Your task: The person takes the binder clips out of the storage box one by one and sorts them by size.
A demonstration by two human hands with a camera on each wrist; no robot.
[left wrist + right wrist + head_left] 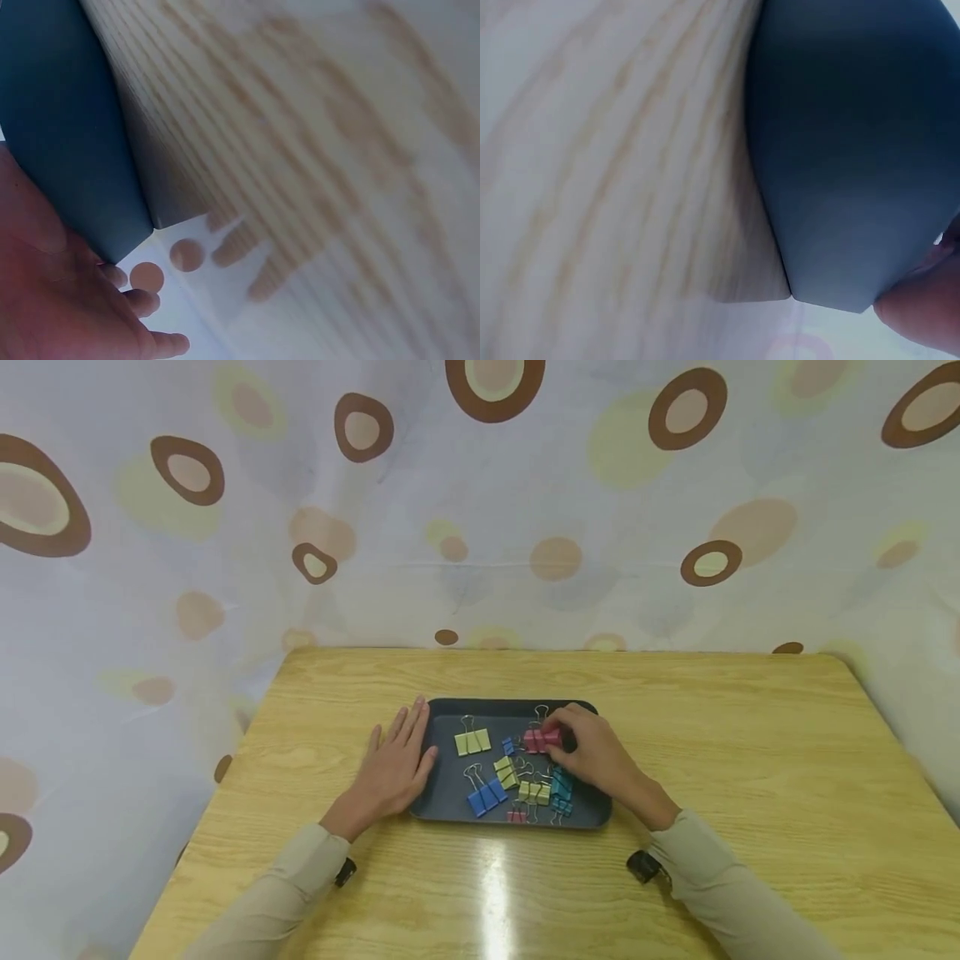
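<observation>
A dark grey tray (444,789) holds several binder clips in different colours. Over its right part, my right hand (600,758) pinches a red binder clip (535,742) between thumb and fingers. My left hand (392,770) lies against the tray's left edge with its fingers straight. Near the red clip are a small blue clip (508,746) and a yellow clip (472,742). In the left wrist view the palm of my left hand (52,292) shows beside the tray wall (67,127). The tray wall (847,150) hides most of my right hand (926,307) in the right wrist view.
Lower in the tray lie a larger blue clip (487,797), yellow clips (534,792), teal clips (561,785) and a small pink clip (516,817). The wooden table (735,760) extends around the tray. A patterned cloth (510,510) hangs behind it.
</observation>
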